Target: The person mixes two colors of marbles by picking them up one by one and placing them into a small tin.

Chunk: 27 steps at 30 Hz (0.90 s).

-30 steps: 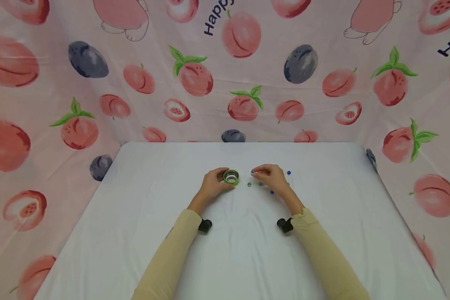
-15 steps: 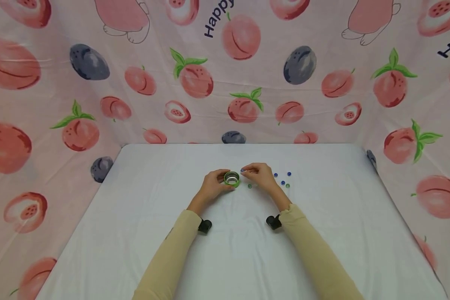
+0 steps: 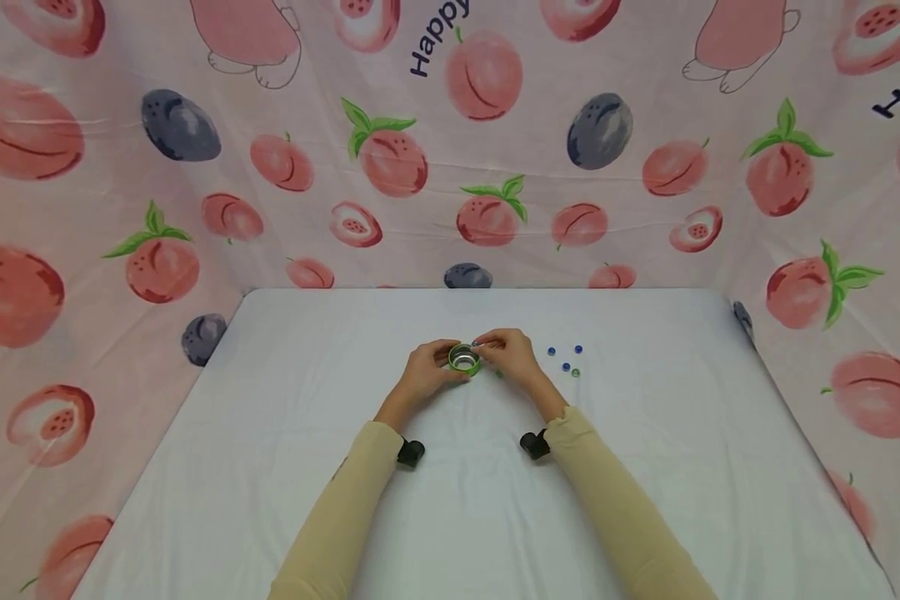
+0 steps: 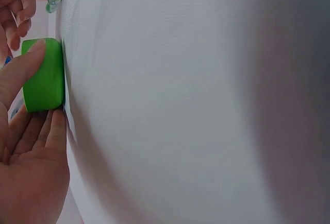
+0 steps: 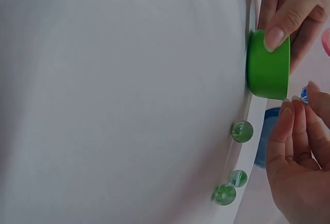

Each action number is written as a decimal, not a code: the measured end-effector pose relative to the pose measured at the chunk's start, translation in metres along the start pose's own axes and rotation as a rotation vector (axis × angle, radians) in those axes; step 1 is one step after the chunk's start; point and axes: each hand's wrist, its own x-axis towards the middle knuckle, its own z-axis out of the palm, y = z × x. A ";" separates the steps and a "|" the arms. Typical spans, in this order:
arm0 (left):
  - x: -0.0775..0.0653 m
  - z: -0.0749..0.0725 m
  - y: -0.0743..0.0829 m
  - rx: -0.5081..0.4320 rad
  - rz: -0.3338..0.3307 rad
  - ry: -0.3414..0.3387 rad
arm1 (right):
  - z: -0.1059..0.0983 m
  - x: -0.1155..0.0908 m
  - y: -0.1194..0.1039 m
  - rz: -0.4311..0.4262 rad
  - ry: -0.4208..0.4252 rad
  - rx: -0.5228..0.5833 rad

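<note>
A small green cup (image 3: 464,372) with a silvery inside stands upright on the white table. My left hand (image 3: 422,372) grips it from the left, thumb on the near side and fingers around the far side. Held at the cup's right rim, my right hand (image 3: 512,355) pinches a blue marble (image 5: 304,95) between thumb and fingertips. The right wrist view shows the cup's green wall (image 5: 269,72) right by those fingertips. Close to the cup lies a green marble (image 5: 242,131), partly covered by my right hand in the head view.
Right of my right hand lie several loose marbles: a blue marble (image 3: 551,352), two more blue ones and a green marble (image 3: 575,373). The white cloth-covered table (image 3: 270,400) meets a fruit-printed curtain (image 3: 390,208) at the back and sides.
My right hand has moved left with the pinched marble, from over the loose marbles to the cup's rim. More marbles now show behind it. My left hand keeps its hold on the cup.
</note>
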 end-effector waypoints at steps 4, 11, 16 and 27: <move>0.000 0.000 -0.002 0.005 0.006 -0.001 | 0.004 0.000 0.000 0.008 -0.001 0.000; -0.001 -0.001 -0.003 0.001 0.016 -0.008 | 0.007 -0.001 -0.001 0.006 0.009 -0.009; -0.001 -0.001 -0.003 -0.004 0.016 -0.009 | 0.007 -0.001 0.000 0.024 0.023 -0.032; -0.001 -0.001 -0.004 -0.006 0.022 -0.010 | 0.008 -0.001 0.000 0.047 0.023 -0.037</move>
